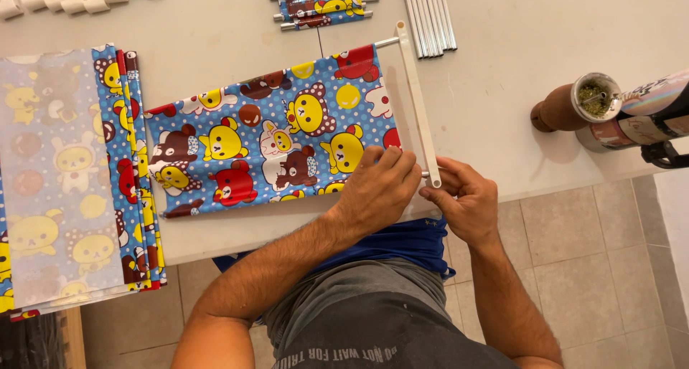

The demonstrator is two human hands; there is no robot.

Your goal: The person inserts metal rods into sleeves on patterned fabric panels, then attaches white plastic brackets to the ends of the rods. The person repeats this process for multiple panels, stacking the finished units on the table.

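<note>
Stacked cartoon-print sheets (72, 175) at the bench's (215, 25) left edge. Blue bear-print fabric panel (273, 136) spread flat near the front edge, left hand (377, 190) pressed palm-down on its right end. Right hand (463, 200) just beside, pinching the white plastic bar's (416, 100) near end; 1 wooden cup (574, 107) toward the right edge.

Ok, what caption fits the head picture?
Left hand presses cartoon-bear fabric; right hand pinches the white bar.
</note>
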